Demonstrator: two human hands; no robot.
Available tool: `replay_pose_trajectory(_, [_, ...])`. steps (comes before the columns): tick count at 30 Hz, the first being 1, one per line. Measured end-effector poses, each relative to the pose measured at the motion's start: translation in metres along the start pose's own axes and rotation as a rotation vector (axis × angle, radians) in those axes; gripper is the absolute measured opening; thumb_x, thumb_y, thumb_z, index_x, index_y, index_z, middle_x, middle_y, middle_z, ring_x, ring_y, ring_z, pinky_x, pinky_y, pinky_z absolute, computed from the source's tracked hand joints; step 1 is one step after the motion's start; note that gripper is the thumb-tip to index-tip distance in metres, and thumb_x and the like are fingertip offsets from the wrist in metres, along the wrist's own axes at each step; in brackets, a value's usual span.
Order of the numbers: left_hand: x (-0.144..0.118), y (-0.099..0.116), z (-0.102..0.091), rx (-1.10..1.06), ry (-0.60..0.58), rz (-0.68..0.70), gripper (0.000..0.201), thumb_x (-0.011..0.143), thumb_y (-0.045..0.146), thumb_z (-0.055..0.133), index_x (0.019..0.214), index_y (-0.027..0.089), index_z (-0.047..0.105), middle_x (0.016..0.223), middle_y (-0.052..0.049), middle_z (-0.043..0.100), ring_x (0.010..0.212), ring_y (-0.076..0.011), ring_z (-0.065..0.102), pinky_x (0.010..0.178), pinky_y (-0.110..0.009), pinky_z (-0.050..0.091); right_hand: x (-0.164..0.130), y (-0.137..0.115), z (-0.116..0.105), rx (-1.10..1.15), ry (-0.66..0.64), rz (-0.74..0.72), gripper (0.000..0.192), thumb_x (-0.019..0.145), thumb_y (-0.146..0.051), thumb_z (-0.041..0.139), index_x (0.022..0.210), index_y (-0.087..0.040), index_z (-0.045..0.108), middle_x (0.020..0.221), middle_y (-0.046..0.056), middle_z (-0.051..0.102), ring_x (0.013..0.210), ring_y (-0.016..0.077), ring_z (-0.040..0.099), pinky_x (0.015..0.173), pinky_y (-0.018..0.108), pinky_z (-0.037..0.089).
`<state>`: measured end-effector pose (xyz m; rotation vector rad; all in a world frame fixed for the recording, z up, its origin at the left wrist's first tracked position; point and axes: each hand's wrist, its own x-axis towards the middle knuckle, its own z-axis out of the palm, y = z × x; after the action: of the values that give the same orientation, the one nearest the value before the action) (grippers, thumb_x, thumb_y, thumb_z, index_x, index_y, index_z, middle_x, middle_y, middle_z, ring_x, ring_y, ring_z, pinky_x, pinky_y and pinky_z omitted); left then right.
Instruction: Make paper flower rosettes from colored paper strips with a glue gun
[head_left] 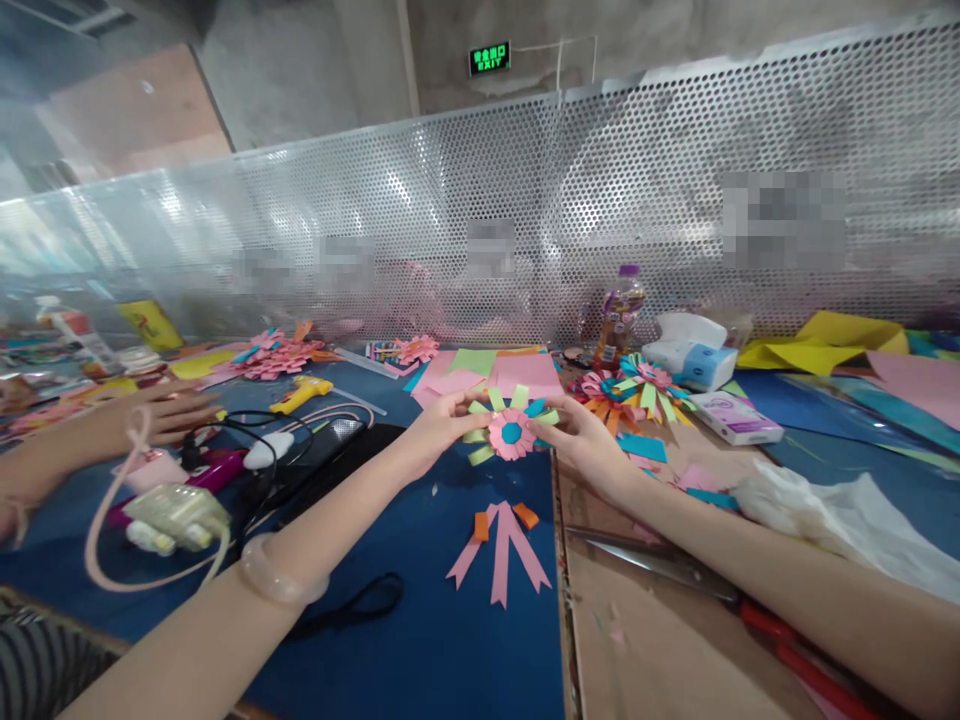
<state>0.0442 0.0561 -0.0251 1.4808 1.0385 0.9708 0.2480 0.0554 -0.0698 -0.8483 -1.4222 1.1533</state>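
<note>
Between my two hands is a paper flower [512, 447] with a pink ring, a blue centre and pale green and blue outer petals. My left hand [441, 432] pinches its left side, and my right hand [579, 440] grips the right side. Both sets of fingers are closed on the petals and partly hide them. Below it, on the blue table surface, lies a pink paper ribbon tail [501, 560] of several notched strips with small orange pieces. Scissors [660, 565] with red handles lie beneath my right forearm.
A yellow glue gun [301, 394], cables and a power adapter [178, 515] lie to the left, near another person's hand [161, 408]. Finished paper flowers [649, 385], a bottle [619, 315], a tissue pack [694, 355] and crumpled white tissue [840, 515] are at right. A perforated metal panel [337, 200] stands behind.
</note>
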Motion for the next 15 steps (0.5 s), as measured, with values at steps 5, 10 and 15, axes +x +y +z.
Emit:
replay_pose_trajectory(5, [0.0014,-0.0022,-0.0002,-0.023,-0.011,-0.024,0.038,0.073,0.028,0.067,0.107,0.014,0.059,0.100,-0.009,0.063,0.088,-0.0183,0.061,0.077,-0.030,0.047,-0.0026,-0.0042,-0.0001,-0.001,-0.002,0.031,0.038,0.069,-0.041,0.069,0.098,-0.020,0.054,0.081,0.001,0.065,0.071,0.0146,0.061,0.066,0.028,0.050])
replay_pose_trajectory(10, [0.0006,-0.0022,0.0021,-0.053,-0.012,-0.047,0.040,0.072,0.029,0.070,0.107,0.014,0.058,0.093,-0.007,0.063,0.080,-0.0158,0.061,0.073,-0.029,0.046,-0.0024,-0.0034,0.0022,-0.050,-0.060,0.030,0.047,0.066,-0.036,0.073,0.106,-0.021,0.053,0.076,-0.003,0.063,0.067,0.0136,0.061,0.065,0.027,0.049])
replay_pose_trajectory(15, [0.0041,-0.0041,0.0025,-0.027,0.022,-0.012,0.044,0.075,0.047,0.063,0.107,0.018,0.059,0.099,-0.007,0.062,0.088,-0.0181,0.058,0.071,-0.027,0.044,-0.0035,-0.0045,-0.0009,-0.229,0.039,-0.159,0.036,0.073,-0.034,0.067,0.105,-0.022,0.054,0.082,0.000,0.064,0.075,0.0169,0.062,0.068,0.030,0.049])
